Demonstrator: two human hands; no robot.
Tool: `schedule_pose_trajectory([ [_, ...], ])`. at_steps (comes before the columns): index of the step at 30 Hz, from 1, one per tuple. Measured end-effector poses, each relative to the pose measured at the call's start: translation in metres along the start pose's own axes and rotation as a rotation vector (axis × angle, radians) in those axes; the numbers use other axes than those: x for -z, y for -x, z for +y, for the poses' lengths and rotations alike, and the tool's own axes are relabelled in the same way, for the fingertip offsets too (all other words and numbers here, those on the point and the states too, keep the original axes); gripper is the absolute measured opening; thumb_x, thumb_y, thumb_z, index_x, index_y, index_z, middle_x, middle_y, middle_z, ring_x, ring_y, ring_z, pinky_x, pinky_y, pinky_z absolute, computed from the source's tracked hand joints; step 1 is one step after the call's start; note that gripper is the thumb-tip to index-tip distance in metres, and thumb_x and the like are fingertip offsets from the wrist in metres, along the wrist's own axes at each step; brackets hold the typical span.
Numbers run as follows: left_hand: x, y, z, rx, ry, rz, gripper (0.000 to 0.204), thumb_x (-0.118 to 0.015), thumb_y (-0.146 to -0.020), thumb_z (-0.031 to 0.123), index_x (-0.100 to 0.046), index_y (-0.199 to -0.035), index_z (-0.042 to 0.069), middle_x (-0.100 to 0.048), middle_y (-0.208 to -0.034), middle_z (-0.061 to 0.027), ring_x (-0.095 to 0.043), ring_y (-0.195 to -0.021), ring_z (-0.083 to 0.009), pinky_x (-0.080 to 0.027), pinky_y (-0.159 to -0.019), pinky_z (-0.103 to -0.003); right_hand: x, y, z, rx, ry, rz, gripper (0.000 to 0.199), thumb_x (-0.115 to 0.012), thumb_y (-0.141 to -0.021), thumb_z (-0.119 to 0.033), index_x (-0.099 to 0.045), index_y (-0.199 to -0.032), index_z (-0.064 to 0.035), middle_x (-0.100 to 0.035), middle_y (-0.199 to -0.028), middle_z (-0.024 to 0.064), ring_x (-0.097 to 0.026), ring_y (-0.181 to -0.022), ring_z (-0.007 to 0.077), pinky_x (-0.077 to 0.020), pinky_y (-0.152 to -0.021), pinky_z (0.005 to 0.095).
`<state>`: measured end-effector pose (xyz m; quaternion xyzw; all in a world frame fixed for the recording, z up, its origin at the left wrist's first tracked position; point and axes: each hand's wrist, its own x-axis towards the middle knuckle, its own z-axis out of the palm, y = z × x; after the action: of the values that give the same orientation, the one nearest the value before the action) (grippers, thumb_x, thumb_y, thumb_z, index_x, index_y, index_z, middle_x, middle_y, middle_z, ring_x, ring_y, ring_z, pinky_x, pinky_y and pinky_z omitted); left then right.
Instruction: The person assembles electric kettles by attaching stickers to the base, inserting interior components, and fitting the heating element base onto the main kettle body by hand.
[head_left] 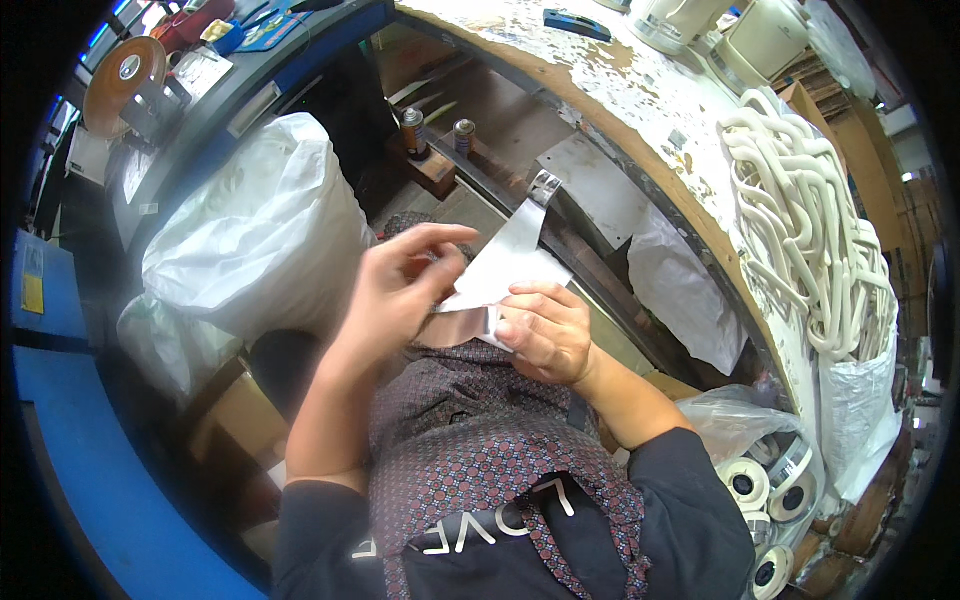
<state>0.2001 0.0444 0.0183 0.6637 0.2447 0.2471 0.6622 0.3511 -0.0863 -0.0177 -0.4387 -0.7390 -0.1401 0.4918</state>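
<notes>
A shiny silver piece of bent sheet [508, 262], metal-like, lies over my lap. It has a narrow arm reaching away to a small curled end [545, 186] and a curved strip [455, 327] at its near side. My right hand [550, 330] is closed on the near right edge, thumb on top and fingers along the sheet. At the left edge, my left hand [405, 280] is slightly blurred, its fingers loosely bent and apart, the index finger stretched over the sheet. Whether its lower side touches the strip is hard to make out.
A full white plastic sack [265, 225] stands at the left. Two spray cans [413, 133] stand ahead, below the worn white bench [650, 110]. A pile of cream-coloured tubing [800, 220] lies on the right. Bagged rolls [745, 485] sit at the lower right.
</notes>
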Motion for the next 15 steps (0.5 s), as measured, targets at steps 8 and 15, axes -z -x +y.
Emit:
schedule_pose_trajectory([
  [8,0.025,0.017,-0.006,-0.478,0.286,-0.116,0.112,-0.060,-0.065,0.082,-0.045,-0.134,-0.005,-0.057,-0.128,-0.0229,-0.051,-0.125,-0.0334,-0.034,-0.108,-0.048,-0.016,-0.071,-0.006,-0.006,-0.193,0.237,0.062,-0.074,-0.073,0.003,-0.046,-0.128,-0.0004,-0.070,-0.085,0.0086,-0.070,-0.076,0.0237,-0.0550,-0.071,0.0349],
  [15,0.005,0.010,-0.011,-0.347,0.168,-0.161,0.051,-0.075,-0.085,0.014,-0.052,-0.128,-0.001,-0.060,-0.120,-0.0070,-0.054,-0.117,-0.0162,-0.037,-0.106,-0.033,0.025,-0.087,-0.013,-0.263,-0.367,0.166,0.101,-0.069,-0.083,0.007,0.004,-0.152,-0.0080,-0.068,-0.096,0.0167,-0.068,-0.089,0.0228,-0.0554,-0.082,0.0346],
])
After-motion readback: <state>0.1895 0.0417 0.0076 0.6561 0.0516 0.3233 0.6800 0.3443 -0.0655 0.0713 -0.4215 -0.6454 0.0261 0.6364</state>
